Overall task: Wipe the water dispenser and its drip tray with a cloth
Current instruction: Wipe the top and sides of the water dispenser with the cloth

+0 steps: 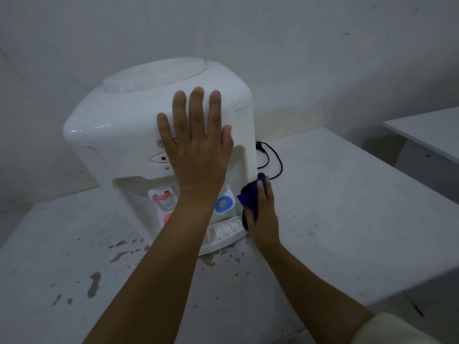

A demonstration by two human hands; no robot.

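- Dispenser [119,115]: white, standing on the desk [347,219] against the wall, its front turned toward me. Its top and front look clean, though in this dim light I cannot tell which faces the cloth has covered.
- Desk: white, with chipped patches and grey flecks in front of the dispenser. It is no part of my job.
- Left hand [198,150]: laid flat on the upper front of the dispenser, fingers straight and spread, holding nothing. I judge that it steadies the body while the other hand wipes.
- Right hand [263,214]: fingers curled onto the blue cloth [249,197], pressing it to the lower right corner of the dispenser, just above the tray's right end.
- Tray [223,232]: at the foot of the dispenser below the taps, half hidden by my left forearm. Its slots look pale and grimy, so I judge it not yet wiped.
- Taps: a red one [162,194] and a blue one [223,203] in the recess, which shows smudges. That nook also seems left to do.
- Cord [273,160]: black, lying on the desk behind the right side.
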